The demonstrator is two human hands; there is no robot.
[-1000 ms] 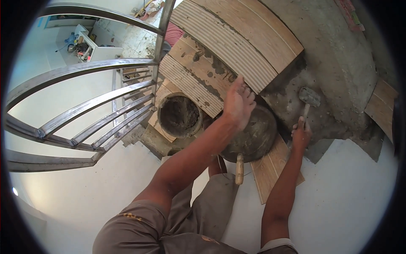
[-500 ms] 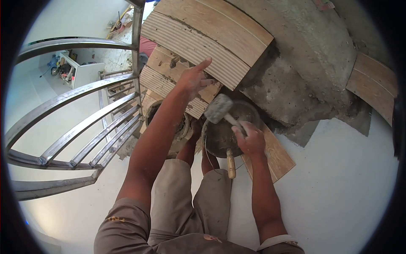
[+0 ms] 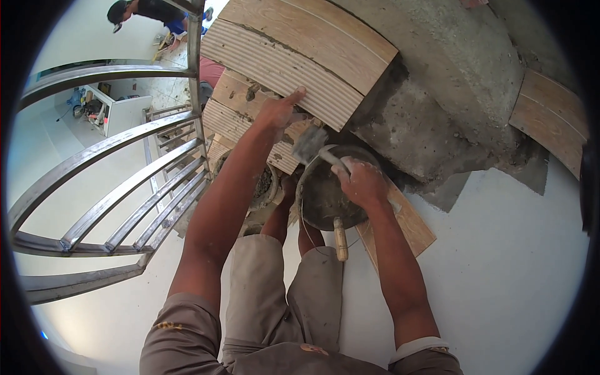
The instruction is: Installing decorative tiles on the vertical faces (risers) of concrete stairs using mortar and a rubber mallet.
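Observation:
My left hand (image 3: 279, 110) presses flat against the front edge of a curved wood-look stair tile (image 3: 294, 59), fingers spread. My right hand (image 3: 361, 181) grips the handle of a hammer (image 3: 310, 145), whose grey head sits just right of the left hand, near the tile's lower edge. Below the right hand stands a round mortar bucket (image 3: 322, 200) with a wooden-handled tool (image 3: 340, 239) poking out. A lower ribbed step tile (image 3: 228, 119) lies under my left forearm.
A curved steel railing (image 3: 112, 187) runs along the left. Bare grey mortar bed (image 3: 431, 119) covers the step to the right, with another wood-look tile (image 3: 553, 119) at far right. A second bucket (image 3: 262, 184) sits by my legs. A loose tile (image 3: 406, 225) lies on the white floor. Another person (image 3: 150, 9) crouches at top left.
The hammer came from the right side of the mortar bed over to the tile's edge. My left hand shifted left along the tile front. The view swung rightward.

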